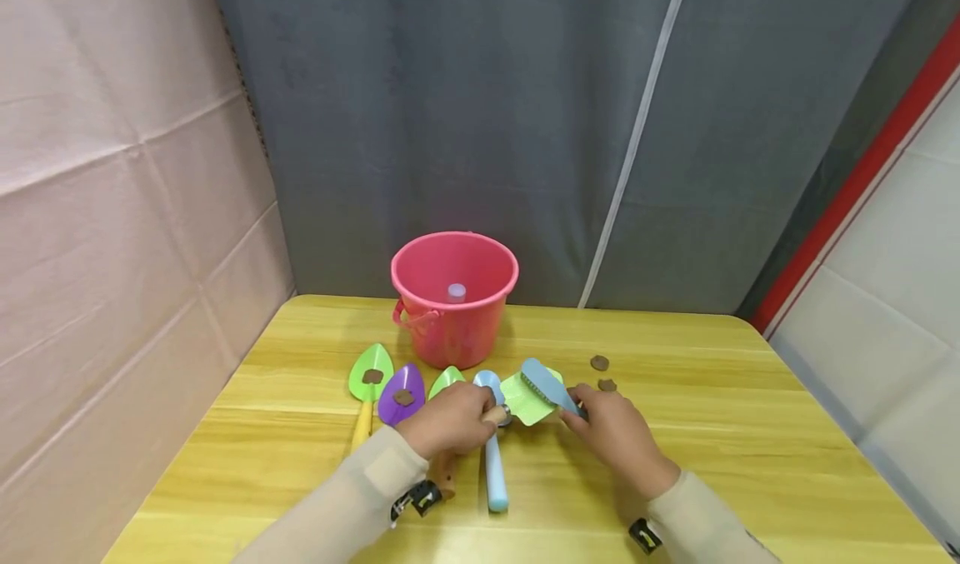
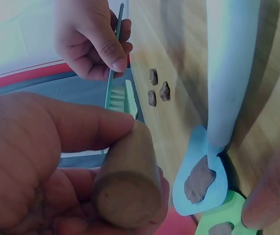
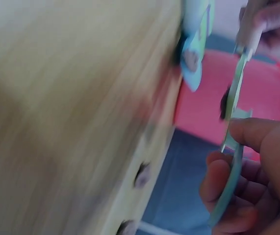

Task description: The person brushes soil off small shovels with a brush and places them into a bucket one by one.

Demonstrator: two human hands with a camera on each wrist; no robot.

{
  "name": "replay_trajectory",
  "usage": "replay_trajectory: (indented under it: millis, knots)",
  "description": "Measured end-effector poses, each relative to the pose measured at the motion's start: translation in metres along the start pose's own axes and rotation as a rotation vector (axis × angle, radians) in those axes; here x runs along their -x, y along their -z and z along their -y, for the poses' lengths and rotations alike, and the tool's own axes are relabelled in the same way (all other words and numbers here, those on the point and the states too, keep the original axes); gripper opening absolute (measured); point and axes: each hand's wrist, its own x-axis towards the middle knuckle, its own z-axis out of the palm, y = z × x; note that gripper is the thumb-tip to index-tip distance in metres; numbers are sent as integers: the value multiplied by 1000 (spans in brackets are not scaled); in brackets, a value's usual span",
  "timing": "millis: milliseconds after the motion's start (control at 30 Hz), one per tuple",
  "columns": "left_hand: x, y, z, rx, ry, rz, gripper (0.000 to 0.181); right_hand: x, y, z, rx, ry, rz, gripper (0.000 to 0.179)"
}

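By its wooden handle (image 2: 130, 181), my left hand (image 1: 453, 418) grips a small shovel with a light green square blade (image 1: 525, 406), held above the table. My right hand (image 1: 618, 435) pinches a blue brush (image 1: 547, 383) by its handle, the brush's bristles against the green blade. In the right wrist view the blade appears edge-on, with a dark brown lump (image 3: 224, 103) on the face away from the brush. Under my left hand lies a light blue shovel (image 1: 495, 472) bearing a brown piece (image 2: 200, 181). Beside it is a green shovel (image 1: 446, 376), partly hidden by that hand.
A pink bucket (image 1: 453, 322) stands at the back, a pale cylindrical thing (image 1: 456, 293) inside it. To the left lie a green shovel with a yellow handle (image 1: 362, 422) and a purple shovel (image 1: 397, 389), each carrying a brown piece. Several brown pieces (image 1: 600, 362) lie on the table's right.
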Motion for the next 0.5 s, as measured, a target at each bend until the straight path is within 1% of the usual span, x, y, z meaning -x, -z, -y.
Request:
replay_trajectory:
  millis: [167,333,433,500]
  knots:
    - [0,-3,3,-23,-15,-2,25,-2,0,-19,10,-38,2,19]
    - [1,-5,4,-4,-20,5,24,-1,2,-29,5,-46,6,18]
    - [3,-5,5,7,-13,18,21,-1,3,-33,8,-48,-9,17]
    - [4,-4,5,11,6,27,20,-1,5,-36,16,-53,-19,17]
